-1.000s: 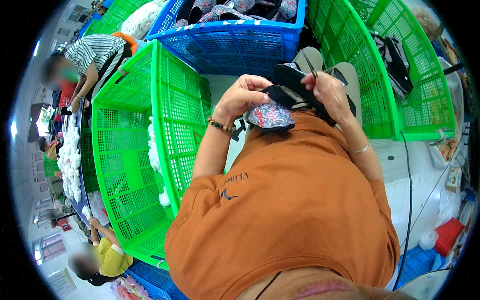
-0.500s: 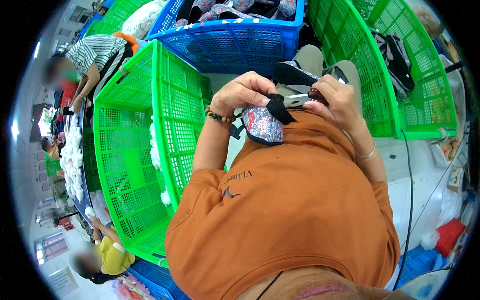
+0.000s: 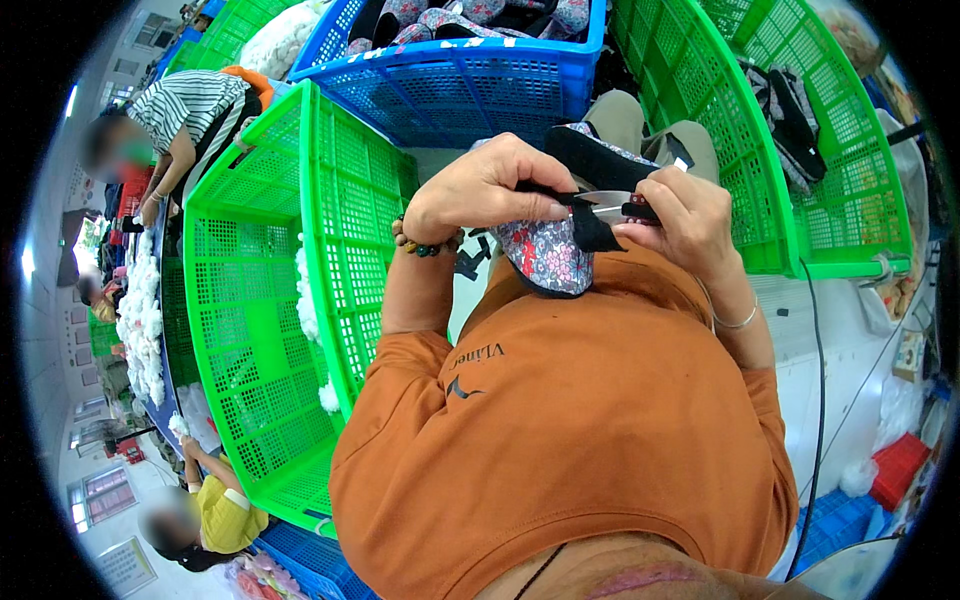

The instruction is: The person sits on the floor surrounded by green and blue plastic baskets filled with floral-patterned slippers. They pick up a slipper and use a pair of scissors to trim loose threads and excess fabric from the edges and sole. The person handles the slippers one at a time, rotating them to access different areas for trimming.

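My left hand [image 3: 490, 190] grips the black edge of a floral-patterned shoe upper [image 3: 548, 255], held against my chest above my orange shirt. My right hand [image 3: 685, 215] holds a small pair of scissors [image 3: 610, 203], their metal blades resting on the black trim of the shoe upper. A bead bracelet circles my left wrist, and a thin bangle hangs on my right one. Part of the shoe upper is hidden behind my fingers.
A green mesh crate [image 3: 270, 300] stands at my left with white fluff in it. A blue crate [image 3: 470, 70] of floral shoe pieces lies ahead, another green crate [image 3: 790, 140] at right. Other people work at far left. A black cable [image 3: 822, 400] runs down the right side.
Both hands and the shoe upper have come down and closer to my chest. The scissors now sit across the black trim.
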`<state>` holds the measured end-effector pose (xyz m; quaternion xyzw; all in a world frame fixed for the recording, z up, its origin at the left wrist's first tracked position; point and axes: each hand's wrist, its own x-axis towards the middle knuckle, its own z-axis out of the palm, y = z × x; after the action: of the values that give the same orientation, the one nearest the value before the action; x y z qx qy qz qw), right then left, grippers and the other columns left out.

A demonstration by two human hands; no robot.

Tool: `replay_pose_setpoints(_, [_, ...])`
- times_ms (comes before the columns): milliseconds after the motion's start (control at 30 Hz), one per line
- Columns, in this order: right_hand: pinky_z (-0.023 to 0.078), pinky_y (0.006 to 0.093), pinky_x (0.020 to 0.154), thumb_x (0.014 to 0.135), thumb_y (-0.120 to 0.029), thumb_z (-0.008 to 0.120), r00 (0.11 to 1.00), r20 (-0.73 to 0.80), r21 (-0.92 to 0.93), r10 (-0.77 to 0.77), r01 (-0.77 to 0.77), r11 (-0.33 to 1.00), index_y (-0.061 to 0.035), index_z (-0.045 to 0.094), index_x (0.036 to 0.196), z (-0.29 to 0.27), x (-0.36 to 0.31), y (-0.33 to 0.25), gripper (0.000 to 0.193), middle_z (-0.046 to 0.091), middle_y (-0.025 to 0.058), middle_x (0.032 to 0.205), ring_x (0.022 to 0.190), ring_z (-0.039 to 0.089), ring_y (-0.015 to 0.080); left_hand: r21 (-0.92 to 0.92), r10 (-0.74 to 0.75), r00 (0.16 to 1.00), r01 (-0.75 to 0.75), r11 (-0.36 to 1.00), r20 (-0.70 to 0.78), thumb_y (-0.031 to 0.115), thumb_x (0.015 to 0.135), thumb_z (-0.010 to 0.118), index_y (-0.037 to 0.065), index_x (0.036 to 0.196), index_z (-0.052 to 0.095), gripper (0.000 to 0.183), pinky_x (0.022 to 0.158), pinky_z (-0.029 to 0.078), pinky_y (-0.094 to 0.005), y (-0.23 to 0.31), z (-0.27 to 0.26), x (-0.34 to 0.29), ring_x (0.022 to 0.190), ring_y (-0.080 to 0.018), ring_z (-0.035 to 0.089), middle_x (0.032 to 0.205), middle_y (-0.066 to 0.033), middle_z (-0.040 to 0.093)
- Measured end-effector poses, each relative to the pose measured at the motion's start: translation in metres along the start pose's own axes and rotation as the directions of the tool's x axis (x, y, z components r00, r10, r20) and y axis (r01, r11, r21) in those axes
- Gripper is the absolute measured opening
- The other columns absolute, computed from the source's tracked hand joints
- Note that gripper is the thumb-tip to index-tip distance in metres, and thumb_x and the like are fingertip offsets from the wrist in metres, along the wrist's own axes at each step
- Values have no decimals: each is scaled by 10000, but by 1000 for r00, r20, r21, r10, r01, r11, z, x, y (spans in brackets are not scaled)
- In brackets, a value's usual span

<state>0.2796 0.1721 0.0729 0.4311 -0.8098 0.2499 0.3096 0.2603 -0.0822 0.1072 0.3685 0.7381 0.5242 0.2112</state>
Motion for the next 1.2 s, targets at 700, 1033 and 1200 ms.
replay_pose_setpoints(700, [378,294,429,755,-417,694,997,22,-65,-76,78,995,-93,511,691,-4,8,-7,377,415,19,608,520,506,170,142,-14,1000,16,990,-12,63,780,679,-53,927,663,189,632,491,-258,28,5,-9,680,-111,612,759,-97,674])
replay_pose_setpoints(1033, [362,293,419,748,-424,700,987,6,13,-160,160,987,-105,482,665,-3,10,2,395,403,19,599,492,487,161,42,-75,997,75,996,-17,51,734,681,-46,917,663,208,642,491,-282,29,8,-10,669,-182,618,745,-119,657])
replay_pose_setpoints(1200, [363,294,418,748,-413,703,990,49,-7,-133,134,991,-105,482,661,-2,12,2,389,409,21,601,488,484,162,94,-131,991,133,987,-28,14,773,678,-59,942,665,184,670,498,-240,29,7,-10,738,-76,605,790,-77,685])
